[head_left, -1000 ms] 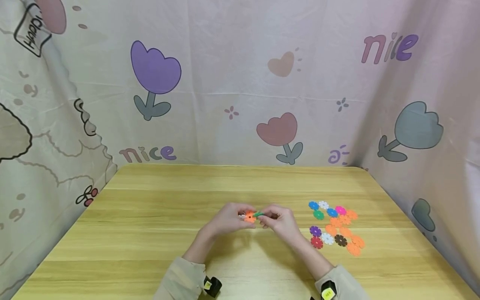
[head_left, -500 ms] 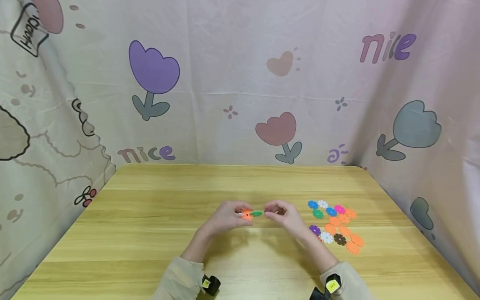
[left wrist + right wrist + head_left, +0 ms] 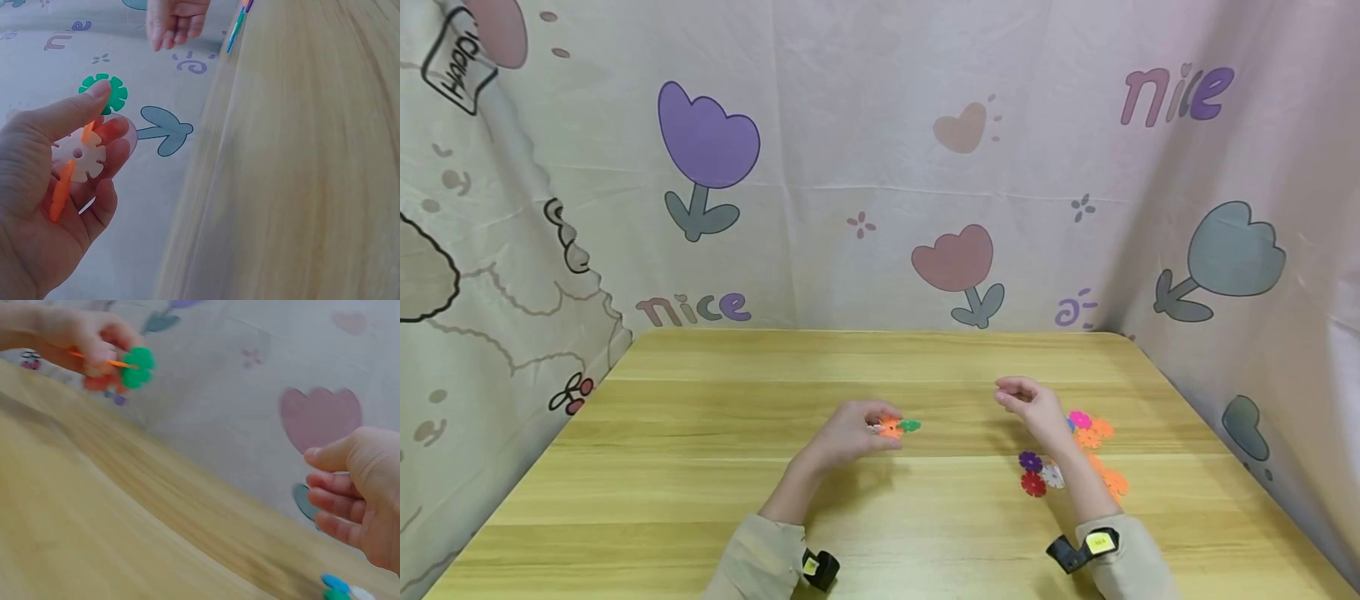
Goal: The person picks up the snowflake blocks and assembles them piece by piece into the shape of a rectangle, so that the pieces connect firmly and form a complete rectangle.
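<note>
In the head view my left hand (image 3: 848, 435) holds up several notched plastic snowflake discs (image 3: 891, 428) joined together over the middle of the table. A green disc (image 3: 117, 95) sits at the outer end of this piece, by my thumb. Behind it the left wrist view shows a white disc (image 3: 95, 164) and an orange disc (image 3: 61, 194) set edge-on, with fingers curled about them. My right hand (image 3: 1033, 410) is raised at the near left side of the loose discs, its fingers loosely bent around nothing. Its forearm hides part of those discs.
Loose discs lie flat on the right of the wooden table (image 3: 700, 483): a purple disc (image 3: 1030, 462), a red disc (image 3: 1033, 484), a pink disc (image 3: 1080, 419) and several orange ones (image 3: 1116, 482). A printed cloth (image 3: 835, 125) hangs behind the table and along its sides.
My right hand has let go of the green disc and moved right, toward the loose discs. My left hand keeps the joined discs in nearly the same place.
</note>
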`<state>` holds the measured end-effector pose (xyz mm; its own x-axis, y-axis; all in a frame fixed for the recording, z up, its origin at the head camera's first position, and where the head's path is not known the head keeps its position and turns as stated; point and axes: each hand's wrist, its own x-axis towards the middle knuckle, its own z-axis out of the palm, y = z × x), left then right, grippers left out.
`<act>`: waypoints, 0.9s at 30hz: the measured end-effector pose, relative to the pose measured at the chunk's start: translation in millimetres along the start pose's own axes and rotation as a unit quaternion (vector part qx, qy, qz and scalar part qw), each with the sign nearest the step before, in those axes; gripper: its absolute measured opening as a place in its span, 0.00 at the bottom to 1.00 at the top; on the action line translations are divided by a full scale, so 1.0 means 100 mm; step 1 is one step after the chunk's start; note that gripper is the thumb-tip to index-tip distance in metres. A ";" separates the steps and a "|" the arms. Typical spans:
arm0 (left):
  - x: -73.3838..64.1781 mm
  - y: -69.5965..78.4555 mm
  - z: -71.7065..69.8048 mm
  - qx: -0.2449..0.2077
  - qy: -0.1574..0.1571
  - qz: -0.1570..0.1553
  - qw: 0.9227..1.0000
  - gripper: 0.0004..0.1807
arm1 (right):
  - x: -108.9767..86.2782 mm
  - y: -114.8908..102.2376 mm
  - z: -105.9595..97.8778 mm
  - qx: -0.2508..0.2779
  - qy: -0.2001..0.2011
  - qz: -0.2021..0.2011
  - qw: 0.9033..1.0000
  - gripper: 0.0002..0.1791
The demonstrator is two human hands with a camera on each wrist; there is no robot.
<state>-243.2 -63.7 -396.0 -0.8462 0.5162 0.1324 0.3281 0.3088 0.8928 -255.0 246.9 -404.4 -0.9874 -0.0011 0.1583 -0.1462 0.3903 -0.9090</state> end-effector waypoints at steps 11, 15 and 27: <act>0.01 -0.01 0.00 0.005 -0.001 0.008 1.000 0.18 | 0.05 0.32 -0.32 -0.112 0.055 0.050 0.991 0.22; 0.01 -0.03 0.01 0.006 -0.002 0.009 1.000 0.18 | 0.05 0.39 -0.33 -0.176 0.048 0.057 0.982 0.22; -0.03 0.05 0.02 0.002 0.000 0.001 1.000 0.17 | 0.07 0.50 -0.29 -0.263 0.022 0.046 0.964 0.23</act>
<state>-238.9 -62.3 -392.7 -0.8455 0.5171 0.1330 0.3308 0.3118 0.8907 -268.0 292.9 -437.8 -0.9895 0.0896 0.1136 0.0033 0.7991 -0.6012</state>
